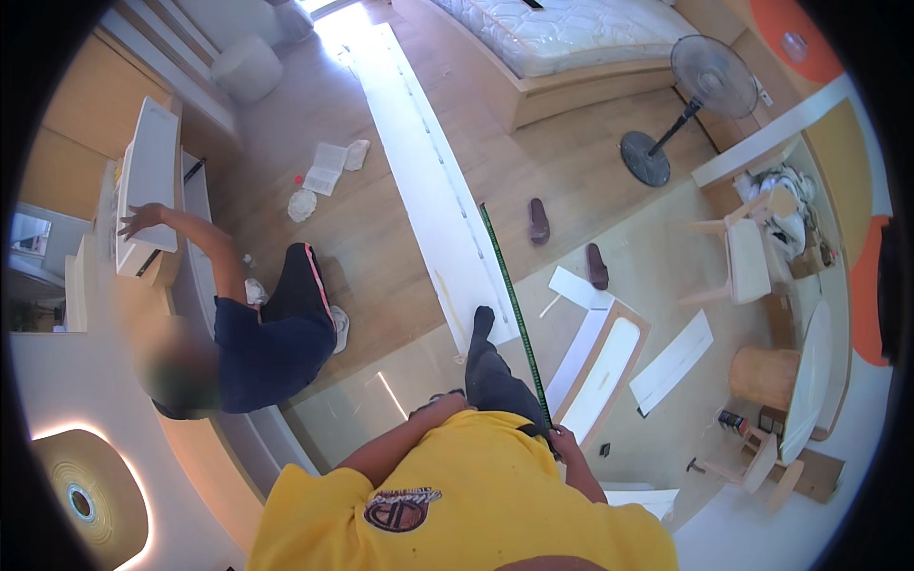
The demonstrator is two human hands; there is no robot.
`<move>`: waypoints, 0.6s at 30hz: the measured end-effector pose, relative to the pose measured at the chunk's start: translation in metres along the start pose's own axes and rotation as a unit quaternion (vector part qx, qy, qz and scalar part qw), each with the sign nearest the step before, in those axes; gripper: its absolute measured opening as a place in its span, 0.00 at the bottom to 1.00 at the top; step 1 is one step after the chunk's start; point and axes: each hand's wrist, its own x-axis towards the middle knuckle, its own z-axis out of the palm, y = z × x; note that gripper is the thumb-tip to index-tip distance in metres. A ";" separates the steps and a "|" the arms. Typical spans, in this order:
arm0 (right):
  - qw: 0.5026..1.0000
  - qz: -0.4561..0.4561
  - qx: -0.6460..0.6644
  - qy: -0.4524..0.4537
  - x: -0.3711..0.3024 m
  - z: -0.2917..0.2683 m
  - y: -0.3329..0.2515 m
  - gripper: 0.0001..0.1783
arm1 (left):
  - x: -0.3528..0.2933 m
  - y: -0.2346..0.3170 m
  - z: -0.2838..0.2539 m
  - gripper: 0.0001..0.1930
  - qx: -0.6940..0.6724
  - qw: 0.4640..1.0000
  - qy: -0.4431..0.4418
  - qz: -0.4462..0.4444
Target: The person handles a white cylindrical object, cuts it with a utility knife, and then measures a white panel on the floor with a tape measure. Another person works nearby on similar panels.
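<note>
A dark green measuring tape (pixel 509 285) stretches straight out from my body, along the right side of a long white board (pixel 419 162) on the floor. My right hand (pixel 564 443) is closed around the tape's near end at my right hip. My left hand (pixel 446 403) rests close to my left thigh; its fingers are mostly hidden by my forearm, and I cannot make out whether it holds anything. One dark-socked foot (pixel 483 322) is on the near end of the white board.
At left a co-worker (pixel 267 352) in dark blue reaches to a white drawer (pixel 150 181). Two slippers (pixel 539 224), a framed panel (pixel 605 366) and a loose white board (pixel 672 362) lie at right. Beyond stand a fan (pixel 647 157), a chair (pixel 747 257) and a bed (pixel 562 90).
</note>
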 end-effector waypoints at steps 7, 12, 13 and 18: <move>0.991 -0.070 -0.111 0.026 0.085 -0.026 -0.133 0.25 | 0.006 0.022 -0.156 0.16 -0.055 0.982 0.178 -0.021; 0.991 -0.087 -0.099 0.034 0.131 -0.043 -0.247 0.28 | -0.010 -0.051 -0.219 0.16 -0.252 0.831 0.468 -0.164; 0.990 -0.099 -0.096 0.033 0.124 -0.041 -0.284 0.28 | -0.018 -0.066 -0.231 0.16 -0.244 0.816 0.490 -0.185; 0.990 -0.081 -0.114 -0.010 0.139 -0.021 -0.396 0.32 | -0.026 -0.158 -0.245 0.15 -0.248 0.782 0.505 -0.267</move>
